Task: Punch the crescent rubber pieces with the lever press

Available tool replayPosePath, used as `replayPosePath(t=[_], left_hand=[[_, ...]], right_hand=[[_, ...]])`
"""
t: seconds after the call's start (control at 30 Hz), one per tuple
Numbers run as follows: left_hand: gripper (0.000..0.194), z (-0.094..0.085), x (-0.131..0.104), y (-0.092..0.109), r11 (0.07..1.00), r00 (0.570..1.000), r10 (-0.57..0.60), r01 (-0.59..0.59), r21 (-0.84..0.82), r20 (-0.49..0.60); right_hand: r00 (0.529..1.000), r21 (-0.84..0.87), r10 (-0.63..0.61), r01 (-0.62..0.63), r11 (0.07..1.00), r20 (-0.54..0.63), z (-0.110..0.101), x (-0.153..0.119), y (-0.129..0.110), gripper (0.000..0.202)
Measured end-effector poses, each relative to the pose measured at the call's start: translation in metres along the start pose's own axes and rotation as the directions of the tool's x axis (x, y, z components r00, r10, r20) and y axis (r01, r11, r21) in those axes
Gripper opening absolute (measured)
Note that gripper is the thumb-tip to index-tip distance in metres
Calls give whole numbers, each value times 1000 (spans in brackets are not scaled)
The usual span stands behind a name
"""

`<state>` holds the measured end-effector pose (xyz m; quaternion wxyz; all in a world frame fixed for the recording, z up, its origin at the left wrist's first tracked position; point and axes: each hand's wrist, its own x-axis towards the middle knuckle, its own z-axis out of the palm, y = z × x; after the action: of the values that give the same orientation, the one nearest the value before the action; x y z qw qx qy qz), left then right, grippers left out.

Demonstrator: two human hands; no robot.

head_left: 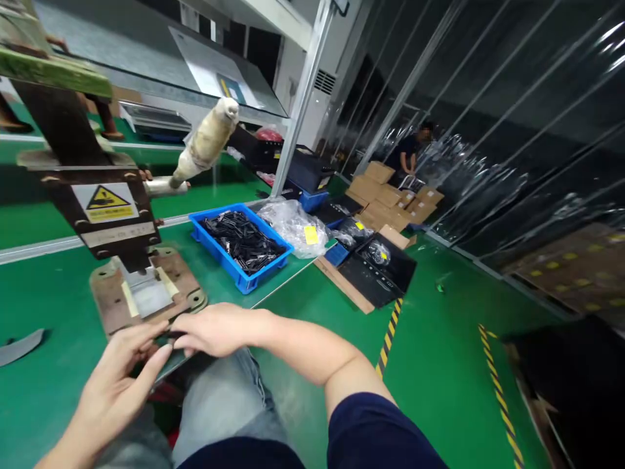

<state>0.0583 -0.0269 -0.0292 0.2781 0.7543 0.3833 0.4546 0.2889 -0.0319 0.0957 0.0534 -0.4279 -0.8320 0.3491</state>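
My left hand (117, 378) and my right hand (219, 329) meet at the front edge of the green bench, just before the base of a hand press. Between their fingertips they pinch a small black piece (168, 336), mostly covered by the fingers, so its exact kind does not show. The press (97, 195) has a warning label, a ram above a pale block (150, 298) on its rusty base plate (107, 303), and a wrapped lever handle (208, 133). Right of the press, a blue tray (244, 281) holds many thin black parts (241, 241).
A grey curved strip (22, 348) lies at the bench's left. Beyond the tray are clear plastic bags (293, 225) and a metal shelf post (303, 98). Cardboard boxes (381, 195) stand on the floor, with a person (407, 153) behind them. Striped tape (389, 339) marks the floor.
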Motion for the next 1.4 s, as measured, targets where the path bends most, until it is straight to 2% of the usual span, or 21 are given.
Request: replayPosePath(t=[0.07,0.13,0.2,0.27,0.33,0.4,0.5,0.57,0.63,0.77,0.97,1.03,1.1,1.13,1.2,1.23,1.3,1.4], left_hand=[[33,-9,-7,9,999,999,33,-33,-1,6],[21,-19,-15,27,998,998,55,-55,3,-14],[17,-28,-21,46,999,999,51,-51,-2,15],[13,-34,-21,58,995,996,85,-86,-41,-27],[11,-38,-21,60,993,993,97,-100,-59,-61],[12,-41,-22,59,993,990,101,-106,-56,-95],[15,-44,-29,60,988,983,137,-145,-54,-122],[18,-45,-32,62,983,978,160,-170,-65,-130],[20,-45,-33,62,981,976,170,-181,-74,-133],[24,-44,-32,61,977,974,182,-195,-85,-138],[26,-43,-36,61,976,985,126,-145,-162,-121],[23,-44,-36,62,962,997,43,-57,-266,-58],[15,-44,-34,63,889,988,-134,155,-431,79],[15,-44,-31,63,813,957,-232,288,-505,173],[22,-46,-24,62,622,857,-359,515,-589,370],[27,-47,-19,62,535,809,-376,588,-607,452],[34,-50,-10,61,411,749,-345,662,-627,566],[40,-53,3,63,318,720,-241,692,-648,651]], right_hand=[[996,95,-82,79,992,35,11,-4,-6,23],[988,169,-152,146,975,23,19,-11,-12,22],[988,189,-149,154,970,-43,28,-14,-16,22],[979,236,-100,140,962,-175,41,-13,-14,25],[938,232,-117,199,952,-327,55,-7,-10,20],[868,183,-176,288,940,-464,68,-3,-7,14],[770,83,-267,381,921,-580,79,-2,-7,14],[739,27,-308,404,914,-599,81,-2,-8,18],[727,-5,-336,416,909,-599,81,-1,-6,21],[717,-19,-357,433,901,-599,80,1,-2,24],[703,-34,-384,457,889,-599,79,2,-1,23],[690,-49,-420,489,871,-590,75,3,0,25],[677,-80,-464,517,852,-571,70,3,2,28],[674,-105,-487,524,845,-555,67,3,2,29],[679,-166,-527,523,836,-511,60,3,3,29],[682,-194,-544,523,830,-490,57,3,3,28],[679,-239,-574,528,815,-458,50,3,1,27],[660,-285,-607,538,793,-442,39,3,-3,29]])
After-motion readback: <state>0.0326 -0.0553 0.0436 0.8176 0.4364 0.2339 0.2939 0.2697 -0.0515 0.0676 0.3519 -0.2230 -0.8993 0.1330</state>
